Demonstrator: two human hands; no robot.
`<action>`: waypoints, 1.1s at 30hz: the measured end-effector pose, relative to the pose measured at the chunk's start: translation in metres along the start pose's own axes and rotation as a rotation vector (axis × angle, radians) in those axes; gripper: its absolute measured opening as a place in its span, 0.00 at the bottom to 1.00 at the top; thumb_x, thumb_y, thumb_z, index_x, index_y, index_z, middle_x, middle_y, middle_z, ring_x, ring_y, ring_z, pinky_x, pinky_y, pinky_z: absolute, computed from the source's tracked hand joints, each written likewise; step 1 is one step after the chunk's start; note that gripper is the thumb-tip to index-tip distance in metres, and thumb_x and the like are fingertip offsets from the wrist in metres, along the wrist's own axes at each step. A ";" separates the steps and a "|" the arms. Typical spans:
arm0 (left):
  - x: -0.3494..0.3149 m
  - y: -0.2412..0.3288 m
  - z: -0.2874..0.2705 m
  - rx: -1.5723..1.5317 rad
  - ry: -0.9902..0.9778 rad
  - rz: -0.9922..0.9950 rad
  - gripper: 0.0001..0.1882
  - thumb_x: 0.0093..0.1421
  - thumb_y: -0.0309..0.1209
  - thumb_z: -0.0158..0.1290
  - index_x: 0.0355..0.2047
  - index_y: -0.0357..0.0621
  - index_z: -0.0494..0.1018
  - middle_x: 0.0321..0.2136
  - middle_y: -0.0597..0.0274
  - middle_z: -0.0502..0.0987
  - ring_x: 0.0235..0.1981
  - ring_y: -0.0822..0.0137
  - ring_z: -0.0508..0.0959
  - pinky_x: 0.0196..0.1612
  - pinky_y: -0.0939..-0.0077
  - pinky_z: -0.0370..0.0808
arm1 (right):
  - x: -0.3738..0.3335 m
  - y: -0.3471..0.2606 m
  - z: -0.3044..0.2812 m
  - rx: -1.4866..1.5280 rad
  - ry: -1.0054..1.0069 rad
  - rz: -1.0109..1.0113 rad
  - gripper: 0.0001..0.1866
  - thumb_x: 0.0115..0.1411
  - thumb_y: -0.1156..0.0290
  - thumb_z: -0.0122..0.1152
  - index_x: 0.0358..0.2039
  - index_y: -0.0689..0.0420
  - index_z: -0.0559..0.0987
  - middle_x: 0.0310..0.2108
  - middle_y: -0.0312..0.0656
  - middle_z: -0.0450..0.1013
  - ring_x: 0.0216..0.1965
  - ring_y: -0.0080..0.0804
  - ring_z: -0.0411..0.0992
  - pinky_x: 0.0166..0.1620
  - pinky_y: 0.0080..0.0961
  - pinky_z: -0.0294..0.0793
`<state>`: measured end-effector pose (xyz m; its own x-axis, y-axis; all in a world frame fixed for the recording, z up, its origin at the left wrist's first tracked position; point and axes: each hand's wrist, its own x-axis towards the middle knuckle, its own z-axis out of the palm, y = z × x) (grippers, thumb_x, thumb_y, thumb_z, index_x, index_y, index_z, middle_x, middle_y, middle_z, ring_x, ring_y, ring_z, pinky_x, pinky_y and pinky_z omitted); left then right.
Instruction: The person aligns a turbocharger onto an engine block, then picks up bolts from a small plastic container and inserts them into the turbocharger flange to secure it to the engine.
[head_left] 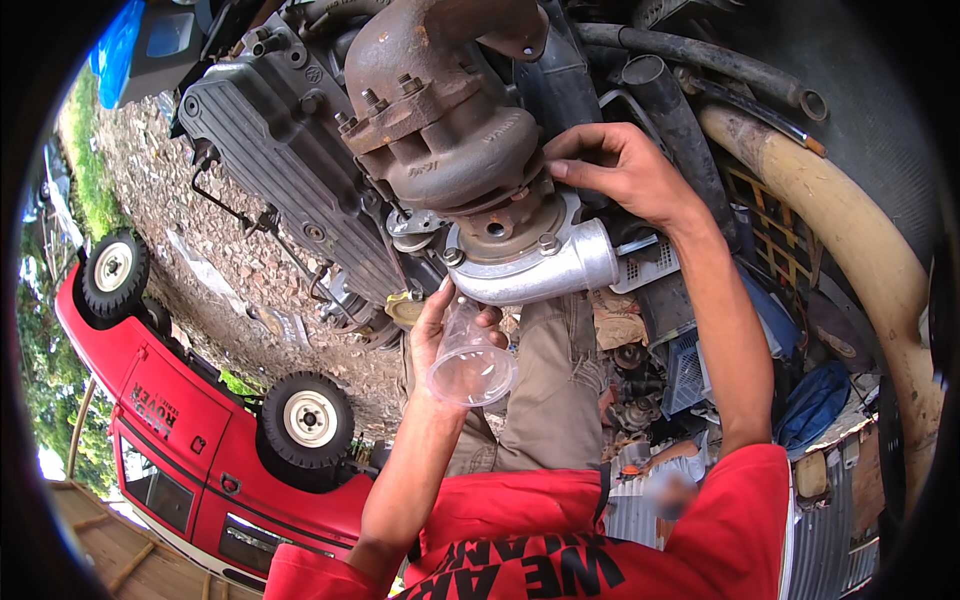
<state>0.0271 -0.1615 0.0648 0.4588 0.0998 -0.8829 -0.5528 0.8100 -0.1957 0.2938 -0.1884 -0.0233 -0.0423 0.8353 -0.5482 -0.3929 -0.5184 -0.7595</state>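
A turbocharger fills the upper middle, with a rusty brown turbine housing point(460, 160) above and a silver compressor housing point(540, 272) below. A rusty exhaust elbow point(410, 50) is bolted on top of it. My left hand point(428, 330) is closed around a clear plastic cup point(472, 375) just below the silver housing, its wide rim toward me. At the right side of the turbocharger, between the brown and silver parts, my right hand point(630, 175) has thumb and forefinger close together. What they pinch, if anything, is too small or hidden to tell.
A dark ribbed engine cover point(280, 140) lies left of the turbocharger. Black hoses point(700, 55) and a thick tan curved pipe point(830, 200) run along the right. A blue crate point(685, 372) stands lower right, near another person point(680, 480). A red vehicle point(190, 400) stands at left on stony ground.
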 end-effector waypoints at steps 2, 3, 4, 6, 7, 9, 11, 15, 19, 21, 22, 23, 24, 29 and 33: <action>0.000 0.000 -0.001 0.006 0.004 0.001 0.18 0.65 0.41 0.45 0.48 0.44 0.72 0.40 0.61 0.77 0.30 0.70 0.73 0.31 0.72 0.75 | -0.002 -0.003 0.002 0.048 0.035 0.037 0.08 0.56 0.78 0.65 0.37 0.63 0.80 0.33 0.34 0.77 0.37 0.18 0.73 0.44 0.15 0.73; 0.000 0.000 -0.001 0.008 0.005 0.002 0.18 0.65 0.41 0.45 0.48 0.44 0.72 0.39 0.61 0.77 0.30 0.70 0.73 0.31 0.72 0.75 | -0.002 -0.002 0.001 0.032 0.031 0.041 0.08 0.56 0.78 0.65 0.37 0.63 0.80 0.33 0.34 0.77 0.37 0.18 0.73 0.44 0.16 0.73; 0.000 0.000 -0.001 0.011 0.005 0.004 0.18 0.65 0.41 0.45 0.48 0.44 0.72 0.39 0.61 0.77 0.30 0.70 0.73 0.31 0.72 0.75 | -0.001 -0.001 0.000 0.015 0.028 0.043 0.08 0.56 0.78 0.65 0.37 0.63 0.80 0.33 0.34 0.77 0.37 0.18 0.73 0.44 0.16 0.73; 0.001 0.000 -0.002 0.005 -0.001 -0.004 0.18 0.65 0.41 0.45 0.48 0.44 0.72 0.39 0.60 0.77 0.30 0.70 0.73 0.31 0.72 0.76 | 0.001 0.002 0.000 0.036 0.017 0.020 0.08 0.56 0.76 0.65 0.37 0.63 0.80 0.33 0.35 0.77 0.37 0.18 0.73 0.44 0.16 0.73; 0.001 0.001 -0.002 0.002 -0.003 -0.008 0.18 0.65 0.41 0.46 0.48 0.44 0.72 0.39 0.60 0.77 0.30 0.69 0.73 0.31 0.71 0.76 | 0.002 0.006 0.001 0.074 0.011 -0.005 0.08 0.57 0.75 0.65 0.38 0.63 0.80 0.34 0.35 0.77 0.37 0.18 0.73 0.43 0.16 0.73; 0.001 0.001 -0.003 0.003 -0.016 -0.006 0.18 0.65 0.41 0.46 0.48 0.44 0.72 0.39 0.60 0.77 0.30 0.69 0.73 0.31 0.71 0.76 | 0.003 0.007 0.000 0.062 0.000 -0.018 0.09 0.57 0.75 0.64 0.38 0.63 0.80 0.34 0.36 0.78 0.37 0.18 0.73 0.43 0.17 0.73; 0.001 0.001 -0.004 0.001 -0.025 -0.002 0.18 0.65 0.41 0.46 0.48 0.44 0.72 0.39 0.60 0.77 0.30 0.69 0.73 0.31 0.71 0.76 | 0.004 0.004 -0.002 -0.038 -0.015 0.006 0.08 0.57 0.75 0.64 0.37 0.63 0.80 0.34 0.36 0.78 0.37 0.18 0.73 0.43 0.17 0.73; 0.001 0.000 0.003 0.003 0.038 0.007 0.15 0.64 0.40 0.48 0.45 0.46 0.72 0.35 0.61 0.76 0.29 0.67 0.74 0.29 0.68 0.77 | 0.001 0.000 -0.002 -0.050 0.027 -0.008 0.08 0.56 0.76 0.66 0.36 0.63 0.80 0.33 0.36 0.77 0.36 0.18 0.73 0.42 0.15 0.73; 0.001 0.000 0.004 0.019 0.077 0.022 0.13 0.64 0.39 0.49 0.44 0.48 0.72 0.34 0.62 0.76 0.28 0.66 0.74 0.28 0.68 0.78 | 0.002 0.004 -0.001 0.038 -0.002 -0.022 0.09 0.56 0.75 0.65 0.37 0.64 0.80 0.34 0.37 0.78 0.37 0.18 0.73 0.42 0.16 0.72; 0.001 0.002 -0.004 0.015 0.007 0.007 0.16 0.65 0.40 0.46 0.47 0.45 0.72 0.38 0.61 0.76 0.30 0.69 0.73 0.30 0.70 0.76 | 0.000 0.005 0.001 0.028 0.006 -0.022 0.09 0.57 0.74 0.65 0.38 0.64 0.80 0.35 0.37 0.78 0.38 0.18 0.73 0.43 0.16 0.72; 0.001 0.003 -0.006 0.012 -0.029 0.001 0.17 0.65 0.41 0.45 0.48 0.44 0.71 0.40 0.61 0.76 0.31 0.70 0.72 0.32 0.71 0.75 | -0.001 0.002 0.001 -0.002 0.005 -0.002 0.09 0.57 0.75 0.65 0.38 0.64 0.80 0.36 0.37 0.77 0.38 0.18 0.73 0.43 0.16 0.72; 0.001 0.003 -0.006 0.014 -0.028 0.004 0.17 0.65 0.41 0.45 0.48 0.44 0.71 0.40 0.61 0.76 0.31 0.70 0.72 0.32 0.71 0.75 | -0.002 0.001 0.001 -0.032 0.004 0.017 0.09 0.57 0.75 0.65 0.38 0.64 0.80 0.36 0.37 0.77 0.39 0.18 0.73 0.43 0.16 0.72; 0.001 0.002 -0.006 0.016 -0.028 0.008 0.17 0.65 0.41 0.45 0.48 0.44 0.71 0.40 0.61 0.76 0.31 0.70 0.72 0.32 0.71 0.75 | -0.002 0.002 0.000 -0.024 0.027 0.000 0.09 0.56 0.75 0.65 0.37 0.64 0.80 0.37 0.37 0.77 0.39 0.18 0.73 0.44 0.16 0.72; 0.001 0.002 -0.002 0.018 0.013 0.008 0.16 0.65 0.40 0.47 0.46 0.45 0.72 0.38 0.61 0.76 0.30 0.69 0.73 0.30 0.70 0.76 | -0.002 0.006 0.000 0.040 0.018 0.019 0.10 0.57 0.76 0.65 0.39 0.63 0.79 0.40 0.37 0.76 0.40 0.19 0.72 0.46 0.16 0.71; 0.001 0.001 0.004 0.026 0.095 0.023 0.12 0.63 0.39 0.50 0.44 0.48 0.72 0.34 0.62 0.76 0.27 0.66 0.74 0.27 0.68 0.77 | 0.000 0.011 0.003 0.078 0.013 -0.008 0.12 0.58 0.74 0.64 0.42 0.63 0.79 0.41 0.37 0.76 0.41 0.19 0.72 0.47 0.18 0.71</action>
<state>0.0298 -0.1588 0.0659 0.3774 0.0640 -0.9238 -0.5437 0.8229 -0.1651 0.2872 -0.1937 -0.0303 -0.0270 0.8367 -0.5471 -0.4640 -0.4952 -0.7345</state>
